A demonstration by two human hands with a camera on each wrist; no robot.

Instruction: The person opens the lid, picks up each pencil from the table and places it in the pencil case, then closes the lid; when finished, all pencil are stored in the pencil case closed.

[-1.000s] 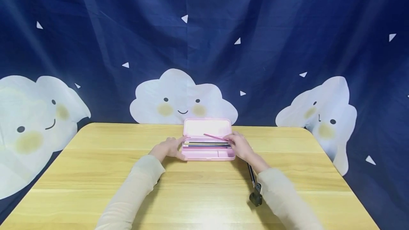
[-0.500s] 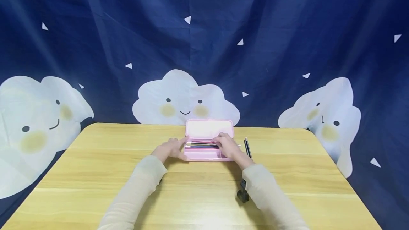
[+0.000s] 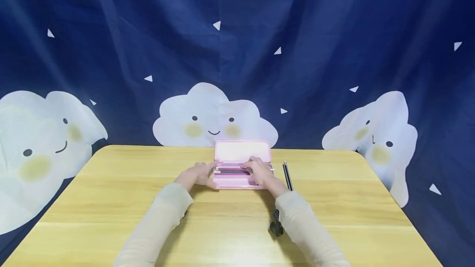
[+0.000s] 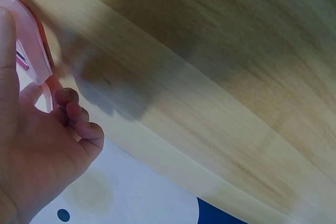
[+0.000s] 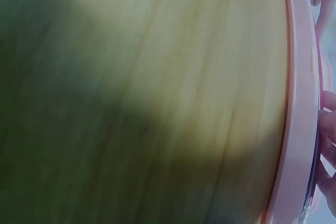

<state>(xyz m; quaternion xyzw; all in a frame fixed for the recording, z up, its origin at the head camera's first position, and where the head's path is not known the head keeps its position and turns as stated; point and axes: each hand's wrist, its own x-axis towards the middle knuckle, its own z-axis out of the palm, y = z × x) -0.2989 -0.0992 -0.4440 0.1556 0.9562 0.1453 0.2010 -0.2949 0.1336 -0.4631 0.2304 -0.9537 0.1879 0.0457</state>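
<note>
An uncovered pink pencil case (image 3: 237, 182) lies near the table's far edge, its lid (image 3: 243, 151) raised behind it. Several pencils (image 3: 231, 172) lie lengthwise in its rear section; one light pencil end (image 3: 272, 169) shows at the right rim. My left hand (image 3: 196, 174) grips the case's left end between thumb and index finger, the other fingers (image 4: 89, 132) curled beside it. My right hand (image 3: 259, 173) reaches into the case from the right, bent fingers and thumb on the pencils. The hand itself covers much of them in the head view.
Dark pencils (image 3: 287, 175) lie on the wooden table (image 3: 230, 226) right of the case, partly behind the right forearm. A black wrist camera (image 3: 276, 223) hangs under the right sleeve. A blue curtain with clouds (image 3: 215, 118) hangs behind the table.
My right hand has moved left and into the case with a pink pencil, which now lies low among the others. The light pencil end has slid left. My left hand keeps its hold.
</note>
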